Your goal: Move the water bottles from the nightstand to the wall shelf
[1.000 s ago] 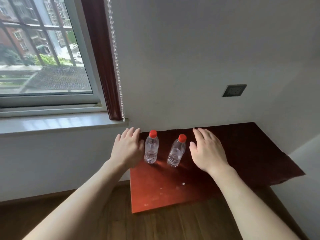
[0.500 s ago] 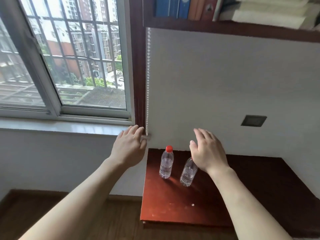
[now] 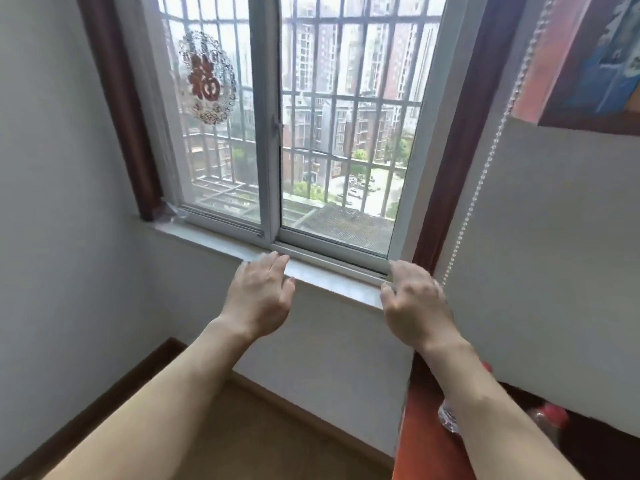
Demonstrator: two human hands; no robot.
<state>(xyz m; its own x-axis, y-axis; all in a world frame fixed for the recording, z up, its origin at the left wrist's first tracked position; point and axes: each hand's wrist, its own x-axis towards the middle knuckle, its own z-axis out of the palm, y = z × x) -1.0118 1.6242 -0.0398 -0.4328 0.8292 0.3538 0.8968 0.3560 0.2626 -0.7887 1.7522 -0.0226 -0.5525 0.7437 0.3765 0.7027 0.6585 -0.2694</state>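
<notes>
**Bedroom corner: nothing lifted yet**

Big barred window and sill fill the view. The wall shelf juts in top right, the nightstand bottom right. The left hand and right hand hover apart, loose and empty. Both water bottles stand near the nightstand's left edge, half hidden by the right forearm. Next, probably: reach down and grip, minding the bead cord.

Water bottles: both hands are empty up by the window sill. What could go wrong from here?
The water bottles sit on the nightstand, half hidden by the right forearm; lowering it blind might tip them. The right hand is close to the bead chain and could snag it.
</notes>
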